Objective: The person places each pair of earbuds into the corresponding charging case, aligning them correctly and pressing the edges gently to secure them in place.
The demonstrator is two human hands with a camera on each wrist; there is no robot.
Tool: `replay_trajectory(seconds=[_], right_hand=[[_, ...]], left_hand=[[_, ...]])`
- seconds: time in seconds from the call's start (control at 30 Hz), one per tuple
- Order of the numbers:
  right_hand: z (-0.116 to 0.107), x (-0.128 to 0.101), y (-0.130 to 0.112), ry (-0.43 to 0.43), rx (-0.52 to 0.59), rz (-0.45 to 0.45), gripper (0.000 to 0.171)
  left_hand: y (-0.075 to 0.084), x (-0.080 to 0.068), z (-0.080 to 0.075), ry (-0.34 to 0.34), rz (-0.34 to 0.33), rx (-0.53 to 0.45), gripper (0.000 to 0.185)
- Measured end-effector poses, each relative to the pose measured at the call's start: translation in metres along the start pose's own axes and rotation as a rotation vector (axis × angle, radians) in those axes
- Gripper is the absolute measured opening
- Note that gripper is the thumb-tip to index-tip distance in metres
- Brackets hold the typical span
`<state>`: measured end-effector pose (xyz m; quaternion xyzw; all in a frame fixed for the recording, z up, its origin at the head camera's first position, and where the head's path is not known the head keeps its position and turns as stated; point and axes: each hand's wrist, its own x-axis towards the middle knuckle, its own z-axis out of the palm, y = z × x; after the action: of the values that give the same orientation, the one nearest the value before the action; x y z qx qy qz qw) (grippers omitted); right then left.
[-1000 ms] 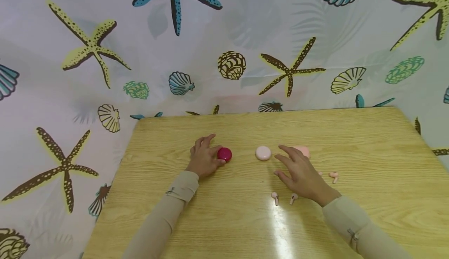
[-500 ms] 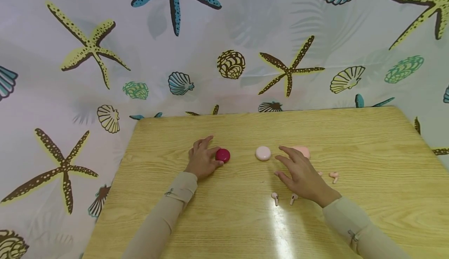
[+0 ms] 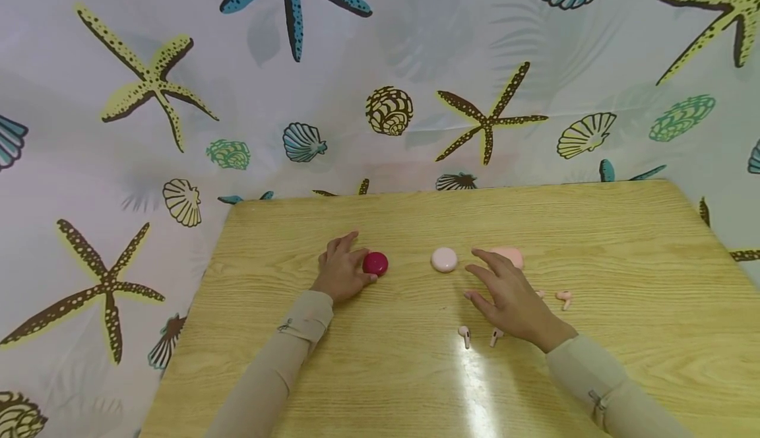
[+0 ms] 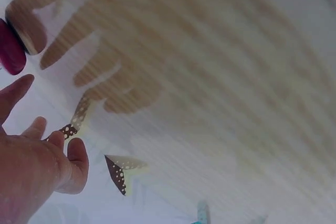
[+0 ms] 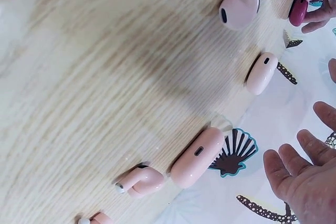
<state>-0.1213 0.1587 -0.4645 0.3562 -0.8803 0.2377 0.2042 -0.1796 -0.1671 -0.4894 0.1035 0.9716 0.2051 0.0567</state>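
Note:
My left hand [image 3: 343, 274] pinches a round magenta case [image 3: 375, 264] between thumb and forefinger on the wooden table, its other fingers spread. The left wrist view catches only the edge of that magenta case [image 4: 11, 50]. To its right sits a round pale pink case [image 3: 444, 260], which shows a small port in the right wrist view. My right hand [image 3: 512, 301] is held over the table with loosely bent fingers and nothing in them. Just beyond it lies an oblong pink earbud case [image 3: 513, 257], partly covered by the hand in the head view.
Two pale earbuds, one a left-lying earbud [image 3: 465, 336] and one beside it [image 3: 496, 337], rest in front of the right hand. A pink earbud [image 3: 564, 299] lies to its right, with another partly hidden. A shell-patterned cloth [image 3: 344, 82] hangs behind the table [image 3: 623, 227].
My left hand and the magenta case have shifted slightly left, away from the pale case. The right hand has stayed in place.

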Motion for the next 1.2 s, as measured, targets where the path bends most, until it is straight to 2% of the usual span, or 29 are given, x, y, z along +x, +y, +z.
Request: replay_trajectory(seconds=[0.1, 0.27, 0.43, 0.6, 0.73, 0.87, 0.97, 1.2], right_hand=[[0.000, 0.000, 0.000, 0.002, 0.000, -0.005, 0.038], [0.000, -0.001, 0.001, -0.003, -0.002, 0.005, 0.040], [-0.001, -0.003, 0.001, -0.016, 0.000, 0.022, 0.044], [-0.001, -0.003, 0.002, -0.016, -0.004, 0.012, 0.045], [-0.003, -0.003, 0.004, -0.004, -0.006, -0.002, 0.044], [-0.004, -0.003, 0.004, 0.005, -0.012, -0.011, 0.045], [-0.004, -0.004, 0.004, 0.003, -0.020, -0.009, 0.046], [-0.003, -0.006, 0.002, -0.011, -0.031, 0.012, 0.048]], left_hand=[[0.001, -0.001, -0.003, -0.022, -0.013, 0.005, 0.062], [0.014, -0.001, -0.007, 0.014, 0.025, -0.020, 0.066], [0.042, -0.002, -0.010, 0.026, 0.098, -0.081, 0.066], [0.075, -0.004, -0.009, 0.063, 0.186, -0.081, 0.065], [0.102, -0.007, -0.006, 0.092, 0.214, -0.108, 0.064], [0.123, -0.006, 0.001, 0.089, 0.193, -0.102, 0.065], [0.132, -0.001, 0.010, 0.070, 0.163, -0.094, 0.065], [0.134, 0.019, 0.029, 0.001, 0.047, 0.002, 0.063]])
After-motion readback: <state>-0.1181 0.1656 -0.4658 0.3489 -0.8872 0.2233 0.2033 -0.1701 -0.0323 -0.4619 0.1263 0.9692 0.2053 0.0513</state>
